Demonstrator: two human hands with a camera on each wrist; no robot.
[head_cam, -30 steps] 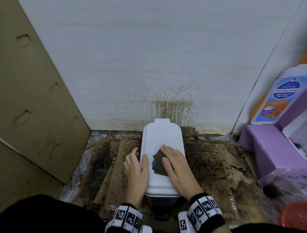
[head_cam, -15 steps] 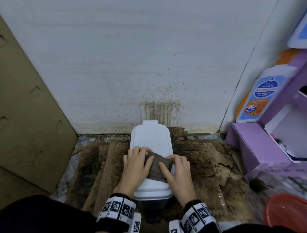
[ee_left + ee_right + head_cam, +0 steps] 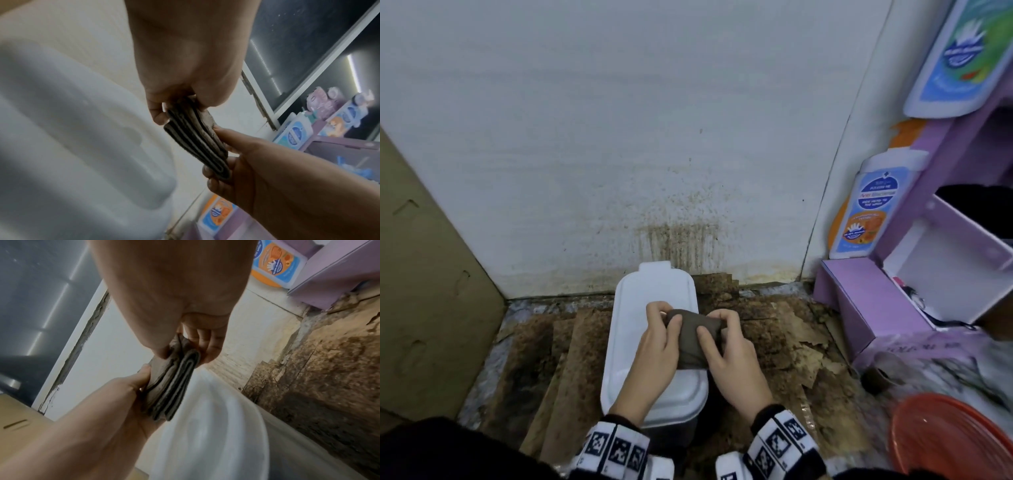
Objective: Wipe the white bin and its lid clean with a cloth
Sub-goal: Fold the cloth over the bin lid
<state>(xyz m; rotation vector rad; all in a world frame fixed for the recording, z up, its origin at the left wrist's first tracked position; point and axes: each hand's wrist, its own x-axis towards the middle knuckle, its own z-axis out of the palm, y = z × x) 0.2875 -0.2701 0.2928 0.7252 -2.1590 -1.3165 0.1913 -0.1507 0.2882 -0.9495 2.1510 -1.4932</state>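
Note:
A white bin with its white lid (image 3: 654,294) shut stands on the floor against the stained wall. Above the lid, both hands hold a folded dark grey-brown cloth (image 3: 691,337). My left hand (image 3: 659,337) pinches the cloth's left side, thumb on top. My right hand (image 3: 717,337) grips its right side with curled fingers. The left wrist view shows the cloth (image 3: 197,142) as several folded layers held off the lid (image 3: 72,138). In the right wrist view the cloth (image 3: 174,386) hangs just above the lid (image 3: 216,426).
Stained cardboard sheets (image 3: 558,356) cover the floor around the bin. A brown cardboard panel (image 3: 424,274) stands at the left. A purple box (image 3: 876,305) with soap bottles (image 3: 869,205) sits at the right, and an orange basin (image 3: 955,438) at the lower right.
The right hand was pressing the cloth flat on the lid while the left rested beside it. Both hands have since picked the cloth up and folded it between them above the lid.

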